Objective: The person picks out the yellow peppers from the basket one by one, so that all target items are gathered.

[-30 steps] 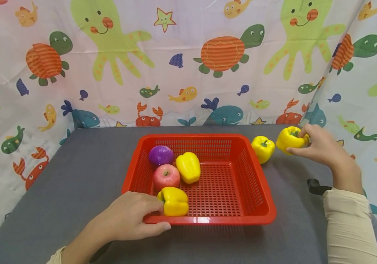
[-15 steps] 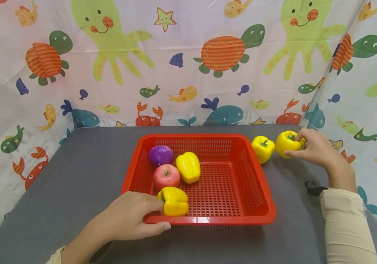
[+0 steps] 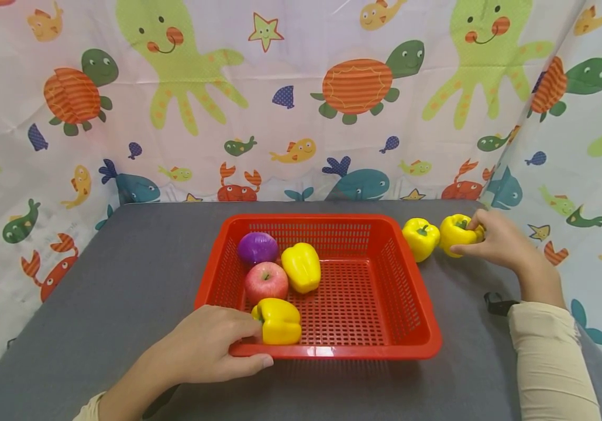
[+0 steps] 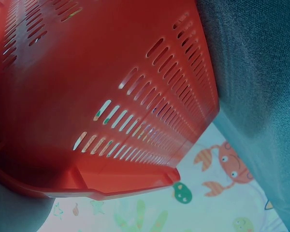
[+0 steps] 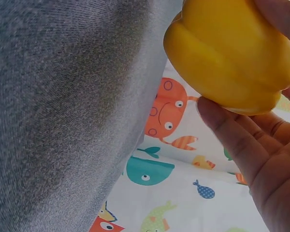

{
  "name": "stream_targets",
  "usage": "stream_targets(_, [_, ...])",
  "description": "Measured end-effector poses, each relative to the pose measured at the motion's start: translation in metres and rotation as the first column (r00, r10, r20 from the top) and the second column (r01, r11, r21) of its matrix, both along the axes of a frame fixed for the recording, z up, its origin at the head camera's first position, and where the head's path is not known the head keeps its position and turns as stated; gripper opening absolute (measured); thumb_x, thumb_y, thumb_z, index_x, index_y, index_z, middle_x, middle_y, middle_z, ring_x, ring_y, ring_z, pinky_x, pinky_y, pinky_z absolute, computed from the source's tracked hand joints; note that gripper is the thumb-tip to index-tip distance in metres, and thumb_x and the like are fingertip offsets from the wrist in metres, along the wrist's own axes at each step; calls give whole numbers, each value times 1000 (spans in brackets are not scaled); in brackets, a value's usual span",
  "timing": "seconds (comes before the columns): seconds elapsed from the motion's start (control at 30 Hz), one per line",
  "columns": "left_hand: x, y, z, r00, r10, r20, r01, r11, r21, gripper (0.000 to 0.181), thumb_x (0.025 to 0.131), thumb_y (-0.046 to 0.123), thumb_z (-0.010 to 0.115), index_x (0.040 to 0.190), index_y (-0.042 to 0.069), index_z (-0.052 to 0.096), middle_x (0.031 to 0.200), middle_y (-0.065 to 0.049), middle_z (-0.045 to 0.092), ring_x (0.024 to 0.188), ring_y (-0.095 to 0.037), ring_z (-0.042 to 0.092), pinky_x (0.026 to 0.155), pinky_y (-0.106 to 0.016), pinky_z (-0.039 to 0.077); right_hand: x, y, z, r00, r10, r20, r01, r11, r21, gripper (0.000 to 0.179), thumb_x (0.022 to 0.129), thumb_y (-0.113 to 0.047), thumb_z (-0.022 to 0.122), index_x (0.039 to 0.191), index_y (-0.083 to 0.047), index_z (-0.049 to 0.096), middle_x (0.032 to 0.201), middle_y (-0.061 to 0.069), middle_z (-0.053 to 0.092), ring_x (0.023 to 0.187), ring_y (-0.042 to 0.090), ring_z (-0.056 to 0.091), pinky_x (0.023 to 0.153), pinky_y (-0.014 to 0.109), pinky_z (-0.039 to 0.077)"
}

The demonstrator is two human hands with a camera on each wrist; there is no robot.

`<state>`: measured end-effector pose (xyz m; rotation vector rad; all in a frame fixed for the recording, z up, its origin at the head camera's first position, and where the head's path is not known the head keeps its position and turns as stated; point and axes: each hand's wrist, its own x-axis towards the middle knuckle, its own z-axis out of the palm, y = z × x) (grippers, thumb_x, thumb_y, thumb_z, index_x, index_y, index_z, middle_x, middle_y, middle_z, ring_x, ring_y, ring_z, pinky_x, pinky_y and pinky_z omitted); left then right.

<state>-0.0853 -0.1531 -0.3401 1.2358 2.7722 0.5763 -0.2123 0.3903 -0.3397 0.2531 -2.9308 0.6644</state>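
Observation:
My right hand [image 3: 506, 242] pinches a yellow bell pepper [image 3: 450, 237] between thumb and fingers, right of the red plastic basket [image 3: 429, 345]. In the right wrist view that bell pepper [image 5: 232, 53] shows close up beside the grey cloth. Just left of it, a second yellow bell pepper [image 3: 420, 241] rests against the basket's right side. My left hand [image 3: 206, 345] grips the front left rim, fingers over the edge and thumb outside. Inside the basket's left half are a purple onion [image 3: 257, 248], a red apple [image 3: 266, 282] and two yellow bell peppers [image 3: 301, 269].
Grey cloth [image 3: 143, 263] covers the table under the basket. Behind it and on both sides hangs a white curtain [image 3: 301, 117] printed with sea animals. From the left wrist view, the basket's slotted wall [image 4: 101, 63] fills much of the frame.
My right hand has lowered the yellow bell pepper toward the table and slightly left, close to the other pepper outside the basket. My left hand has stayed on the rim.

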Motion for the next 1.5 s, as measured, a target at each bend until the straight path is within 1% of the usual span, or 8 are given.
stream_targets(0.27, [0, 0, 0, 1000, 1, -6, -1, 1000, 1, 34, 90, 64, 60, 76, 35, 50, 64, 23, 41, 56, 3, 41, 53, -20, 39, -3, -2, -4, 1000, 3, 29, -4, 1000, 23, 59, 72, -40, 90, 96, 0, 54, 96, 16, 50, 90, 33, 45, 65, 39, 45])
stream_targets(0.5, [0, 0, -1, 999, -9, -45, 9, 1000, 4, 36, 90, 65, 60, 75, 35, 48, 64, 23, 38, 56, 3, 39, 52, -19, 36, -5, -3, -8, 1000, -1, 25, -1, 999, 46, 61, 71, -44, 90, 95, -1, 54, 96, 17, 51, 90, 34, 46, 66, 40, 45])
stream_targets(0.77, [0, 0, -1, 998, -15, -54, 16, 1000, 10, 35, 90, 64, 60, 75, 35, 48, 64, 23, 38, 57, 3, 39, 53, -18, 36, -8, -5, -12, 999, -4, 49, 1, 998, 60, 60, 73, -43, 89, 96, -1, 53, 99, 18, 50, 91, 34, 47, 71, 45, 45])
stream_targets(0.93, [0, 0, -1, 999, -14, -44, 15, 1000, 8, 35, 90, 64, 60, 75, 35, 48, 64, 23, 39, 57, 3, 40, 53, -18, 37, -8, -4, -12, 997, -3, 72, -3, 997, 80, 61, 73, -45, 89, 95, -1, 52, 96, 17, 49, 90, 34, 47, 70, 44, 44])
stream_targets(1.1, [0, -1, 0, 999, -6, -31, 6, 1000, 7, 35, 90, 64, 60, 75, 35, 49, 64, 23, 40, 56, 3, 40, 53, -19, 38, -7, -8, -4, 996, 36, 84, -43, 995, 86, 55, 74, -45, 88, 90, -3, 55, 94, 15, 51, 88, 32, 48, 67, 41, 43])
stream_targets(1.23, [0, -1, -1, 1000, -8, -20, 8, 1000, 6, 35, 91, 65, 59, 75, 35, 48, 64, 23, 39, 56, 3, 39, 53, -19, 37, -5, -15, 4, 994, 77, 83, -83, 994, 73, 48, 77, -43, 86, 86, -6, 58, 104, 21, 53, 92, 35, 49, 69, 42, 46])
stream_targets(1.37, [0, -1, -3, 999, -16, -34, 16, 1000, 9, 36, 91, 65, 58, 75, 35, 47, 64, 23, 38, 56, 3, 38, 53, -18, 36, -3, -26, 16, 992, 127, 16, -128, 988, 85, 39, 81, -35, 85, 83, -8, 56, 112, 23, 52, 96, 37, 49, 72, 48, 48])
stream_targets(1.5, [-1, -1, -3, 998, -24, -58, 25, 999, 25, 36, 91, 64, 59, 74, 35, 46, 64, 23, 37, 55, 4, 37, 52, -18, 35, 0, -42, 39, 981, 183, -64, -174, 978, 118, 33, 82, -26, 84, 84, -8, 57, 113, 21, 53, 98, 36, 50, 76, 53, 48])
